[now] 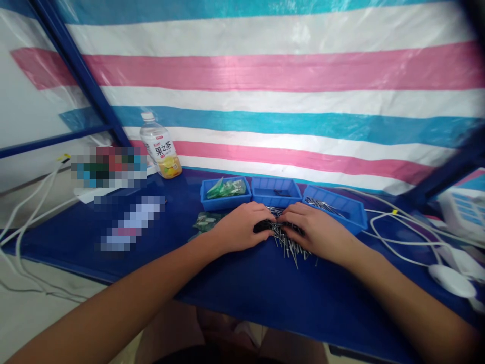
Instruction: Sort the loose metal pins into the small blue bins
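A loose heap of thin metal pins, silvery with some dark parts, lies on the blue table in front of the bins. From the left, my left hand curls over the heap, with dark pin ends showing between thumb and fingers. My right hand closes on the heap from the other side, its fingertips almost meeting those of the left. The fingers hide how many pins each hand grips. More pins stick out toward me below the hands.
Behind the hands stand three blue bins: the left bin holds green bags, the middle bin a few dark bits, the right bin more pins. A drink bottle stands back left. White cables lie at right.
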